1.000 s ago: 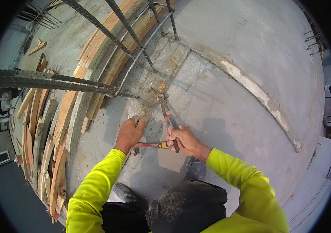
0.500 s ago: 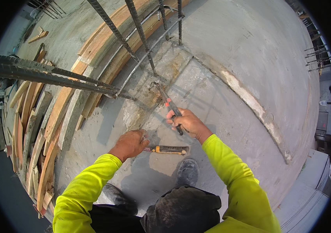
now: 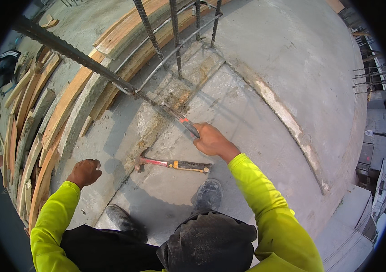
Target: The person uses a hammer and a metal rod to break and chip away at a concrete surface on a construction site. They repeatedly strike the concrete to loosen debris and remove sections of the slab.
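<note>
My right hand (image 3: 214, 141) is closed around the red-and-black handles of a pair of pliers (image 3: 187, 125). Their metal jaws point up and left, toward the foot of a slanting rebar (image 3: 84, 62) at a rough strip in the concrete; I cannot tell whether they grip anything there. My left hand (image 3: 84, 173) hovers over the slab at the left with its fingers curled in, and whatever may be inside them is hidden. Between the hands a claw hammer (image 3: 174, 164) with a red neck and a black-and-yellow grip lies on the concrete.
Upright rebars (image 3: 175, 38) tied with thin bars stand ahead. Long timber planks (image 3: 77, 109) are stacked along the left. A raised rough concrete ridge (image 3: 283, 106) curves down the right side. My boots (image 3: 208, 195) stand close behind the hammer.
My left hand has moved left, away from the hammer, whose head now shows. The pliers in my right hand have swung left, their jaws lower and closer to the slanting rebar.
</note>
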Available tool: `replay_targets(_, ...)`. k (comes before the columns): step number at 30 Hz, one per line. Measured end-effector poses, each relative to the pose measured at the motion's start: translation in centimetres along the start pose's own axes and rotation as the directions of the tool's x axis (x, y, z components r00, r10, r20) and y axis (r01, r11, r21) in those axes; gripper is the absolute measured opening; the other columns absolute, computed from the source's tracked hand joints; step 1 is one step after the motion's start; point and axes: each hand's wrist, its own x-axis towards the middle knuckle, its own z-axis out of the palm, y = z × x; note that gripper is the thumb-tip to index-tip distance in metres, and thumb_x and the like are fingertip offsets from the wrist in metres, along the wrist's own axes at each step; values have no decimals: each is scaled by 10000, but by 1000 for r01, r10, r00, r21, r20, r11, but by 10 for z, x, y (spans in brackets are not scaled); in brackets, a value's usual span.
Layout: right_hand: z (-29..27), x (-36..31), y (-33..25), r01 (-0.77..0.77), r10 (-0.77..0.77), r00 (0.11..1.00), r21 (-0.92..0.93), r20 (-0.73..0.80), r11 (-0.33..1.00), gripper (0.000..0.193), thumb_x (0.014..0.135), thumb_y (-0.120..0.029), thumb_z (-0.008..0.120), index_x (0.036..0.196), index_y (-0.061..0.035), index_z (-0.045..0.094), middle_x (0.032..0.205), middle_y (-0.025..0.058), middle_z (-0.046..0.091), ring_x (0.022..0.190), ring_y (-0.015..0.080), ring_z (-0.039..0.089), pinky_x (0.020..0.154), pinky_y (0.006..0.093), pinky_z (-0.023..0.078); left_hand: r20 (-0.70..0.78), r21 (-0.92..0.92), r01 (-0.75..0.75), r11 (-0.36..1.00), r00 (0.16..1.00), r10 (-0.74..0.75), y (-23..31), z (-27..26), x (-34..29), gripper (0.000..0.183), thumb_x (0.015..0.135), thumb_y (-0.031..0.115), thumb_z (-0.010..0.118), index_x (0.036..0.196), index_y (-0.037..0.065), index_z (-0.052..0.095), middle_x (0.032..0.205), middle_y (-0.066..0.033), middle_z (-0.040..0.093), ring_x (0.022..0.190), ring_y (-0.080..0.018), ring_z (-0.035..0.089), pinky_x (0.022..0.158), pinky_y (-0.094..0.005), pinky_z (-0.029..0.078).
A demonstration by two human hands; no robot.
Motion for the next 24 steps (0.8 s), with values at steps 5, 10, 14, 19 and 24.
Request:
replay_targets(5,23,47,-32,-226,208,973,554,96,801,121,836,-98,588,936,-30,592,897,99,586,773,156,528,703,314,442,-111,-37,-165,986,981,160,38,-25,16,321,885,251,625,1135,53,660,1056,-189,706,994,-365,673,903,-430,520)
replay_targets(10,45,-14,-13,-95,2,995,892,105,443,103,836,-66,584,934,-36,596,768,19,549,689,143,502,653,309,433,-260,-174,-305,936,931,255,62,-50,11,258,898,200,628,1096,37,655,1006,-187,706,908,-359,677,846,-423,526)
replay_targets(14,27,-76,9,-61,233,972,914,-38,401,119,824,-20,579,943,-31,578,836,29,564,723,128,529,655,276,440,-216,-237,-286,929,947,236,56,-45,13,266,893,202,638,1092,26,656,1006,-191,708,915,-360,680,844,-422,528)
replay_targets(19,-23,-31,30,231,529,767,926,-362,298,232,836,-3,554,1067,-19,541,928,75,579,819,177,613,665,307,508,-148,-166,-304,938,948,281,56,-34,24,274,889,207,642,1085,17,657,996,-195,713,916,-363,683,838,-423,532)
replay_targets(24,-41,43,53,145,523,720,835,-457,530,260,845,-23,567,1099,-9,514,883,78,574,658,200,633,559,343,522,-254,-160,-380,911,908,334,64,-49,35,275,877,200,642,1082,18,657,972,-202,713,901,-366,684,834,-423,533)
